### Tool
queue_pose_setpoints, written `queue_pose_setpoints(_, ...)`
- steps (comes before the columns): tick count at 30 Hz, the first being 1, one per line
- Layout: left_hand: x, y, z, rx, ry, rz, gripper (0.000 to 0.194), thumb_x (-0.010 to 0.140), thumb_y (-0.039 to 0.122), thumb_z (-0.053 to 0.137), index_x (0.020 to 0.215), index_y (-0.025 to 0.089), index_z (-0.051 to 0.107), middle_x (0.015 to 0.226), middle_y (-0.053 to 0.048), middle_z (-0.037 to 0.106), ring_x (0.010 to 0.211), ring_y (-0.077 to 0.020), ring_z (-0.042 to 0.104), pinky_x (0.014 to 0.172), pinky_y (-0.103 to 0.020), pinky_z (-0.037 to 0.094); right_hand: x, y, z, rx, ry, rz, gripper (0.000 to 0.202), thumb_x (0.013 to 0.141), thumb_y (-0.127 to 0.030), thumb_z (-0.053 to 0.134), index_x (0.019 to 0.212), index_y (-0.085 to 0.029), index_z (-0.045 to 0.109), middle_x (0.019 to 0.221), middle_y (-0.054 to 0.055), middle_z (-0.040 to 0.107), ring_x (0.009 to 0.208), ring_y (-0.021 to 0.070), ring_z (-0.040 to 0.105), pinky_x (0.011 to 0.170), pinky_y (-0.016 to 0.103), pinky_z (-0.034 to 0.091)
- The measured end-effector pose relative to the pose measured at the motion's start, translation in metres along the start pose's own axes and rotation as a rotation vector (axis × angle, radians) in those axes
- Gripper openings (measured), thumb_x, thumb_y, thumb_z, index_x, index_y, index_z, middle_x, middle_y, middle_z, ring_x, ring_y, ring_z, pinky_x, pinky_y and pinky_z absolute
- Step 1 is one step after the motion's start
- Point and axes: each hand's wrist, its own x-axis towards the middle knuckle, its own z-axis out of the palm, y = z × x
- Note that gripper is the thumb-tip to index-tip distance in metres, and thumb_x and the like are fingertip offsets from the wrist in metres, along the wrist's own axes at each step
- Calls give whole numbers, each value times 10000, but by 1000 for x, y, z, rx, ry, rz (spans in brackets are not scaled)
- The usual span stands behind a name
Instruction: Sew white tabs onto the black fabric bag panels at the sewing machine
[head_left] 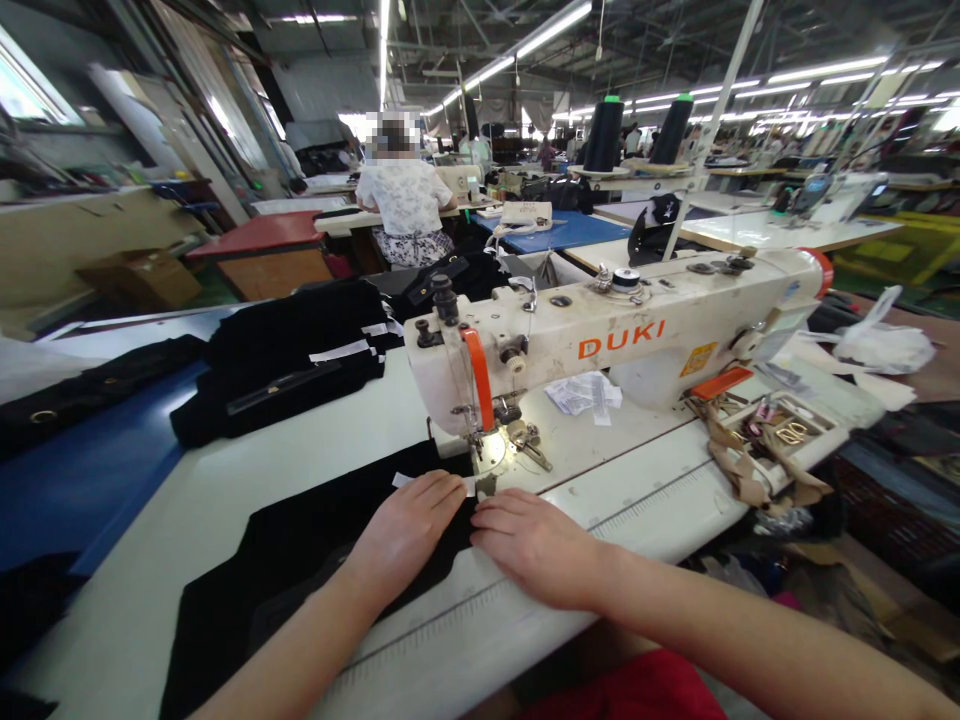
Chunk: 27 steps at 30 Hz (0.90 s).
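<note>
Both hands are at a black fabric piece (pixel 300 530) lying on the bed of a white sewing machine (pixel 547 330). My left hand (pixel 416 525) rests on the fabric with its fingers closed together, fingertips on a small white strip (pixel 403 481) just before the presser foot. Curled at the fabric's right edge is my right hand (pixel 536 548), its fingers closed on that edge. The lit needle area (pixel 491 450) lies just beyond my fingertips. My left thumb and the undersides of both hands are hidden.
Black fabric pieces (pixel 292 340) with white strips are stacked behind left. A parts tray (pixel 787 430) with metal hardware sits at the right, near beige strips. Paper slips (pixel 585 393) lie behind the needle. Ahead, a person (pixel 405 195) sits facing away; thread cones (pixel 604 135) stand behind the machine.
</note>
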Motion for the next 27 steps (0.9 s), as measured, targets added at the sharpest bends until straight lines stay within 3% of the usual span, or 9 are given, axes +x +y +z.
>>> queue_pose_setpoints(27,3,5,-3,34,0,-27,326,905,32,360,1050,120,638,1015,-102,704,957,-227,647,857,-375,547,0,-1,0,8,3,5,185,947,-154,492,1025,-122,658,1146,119,657,1090,208,555,988,349,436)
